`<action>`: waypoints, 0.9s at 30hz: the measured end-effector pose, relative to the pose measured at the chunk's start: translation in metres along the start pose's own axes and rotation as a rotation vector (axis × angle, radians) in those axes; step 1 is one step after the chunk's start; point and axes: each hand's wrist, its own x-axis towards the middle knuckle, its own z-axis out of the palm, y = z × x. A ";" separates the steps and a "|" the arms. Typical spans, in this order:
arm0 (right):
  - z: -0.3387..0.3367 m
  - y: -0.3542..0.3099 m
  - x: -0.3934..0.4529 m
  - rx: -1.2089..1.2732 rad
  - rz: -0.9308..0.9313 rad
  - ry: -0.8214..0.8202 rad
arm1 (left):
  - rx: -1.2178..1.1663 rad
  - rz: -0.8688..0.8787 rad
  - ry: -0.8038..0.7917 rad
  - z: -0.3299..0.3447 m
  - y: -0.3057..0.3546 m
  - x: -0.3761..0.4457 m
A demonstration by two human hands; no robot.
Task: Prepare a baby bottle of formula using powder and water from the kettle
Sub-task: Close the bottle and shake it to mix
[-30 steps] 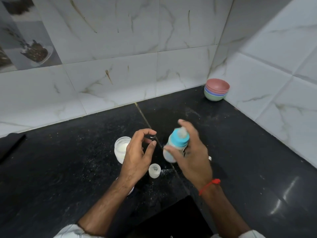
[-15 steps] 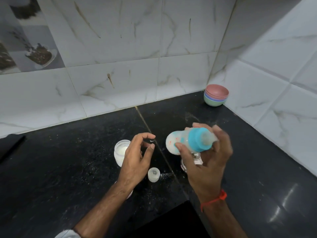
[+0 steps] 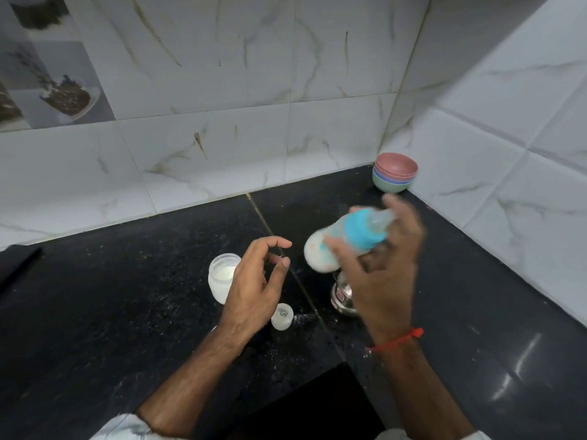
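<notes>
My right hand [image 3: 386,274] grips a baby bottle [image 3: 320,254] with a blue collar and a clear teat. It holds the bottle tilted on its side above the black counter [image 3: 127,312], teat pointing up and to the right. The bottle is white with milky liquid and blurred by motion. My left hand [image 3: 254,287] hovers open, fingers curled, holding nothing. Just left of it stands an open frosted jar [image 3: 220,277] of white powder. A small clear cap [image 3: 282,316] stands on the counter between my wrists.
A shiny steel vessel [image 3: 341,296] stands under my right hand, mostly hidden. Stacked coloured bowls [image 3: 394,173] sit in the back right corner against the tiled walls. White powder is scattered on the counter. A dark object [image 3: 19,265] lies at the far left edge.
The bottle has gone from nearly upright to lying on its side, and my right hand has carried it up and to the right, blurred. My left hand has barely moved.
</notes>
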 end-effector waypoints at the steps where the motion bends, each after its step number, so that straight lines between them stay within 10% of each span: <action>1: -0.002 -0.007 0.003 0.077 -0.066 0.081 | 0.001 -0.009 0.011 0.000 -0.001 0.000; 7: 0.000 0.009 -0.015 -0.249 -0.078 -0.183 | 0.005 0.001 0.005 -0.002 -0.002 -0.003; 11: -0.003 0.000 -0.007 0.024 -0.183 0.051 | 0.015 0.003 0.034 -0.003 -0.006 -0.003; 15: 0.005 0.015 -0.021 -0.189 -0.016 -0.199 | 0.013 0.004 0.025 -0.003 -0.006 -0.005; 27: 0.000 0.005 -0.012 -0.003 -0.042 0.002 | 0.011 -0.009 0.027 -0.001 -0.008 0.000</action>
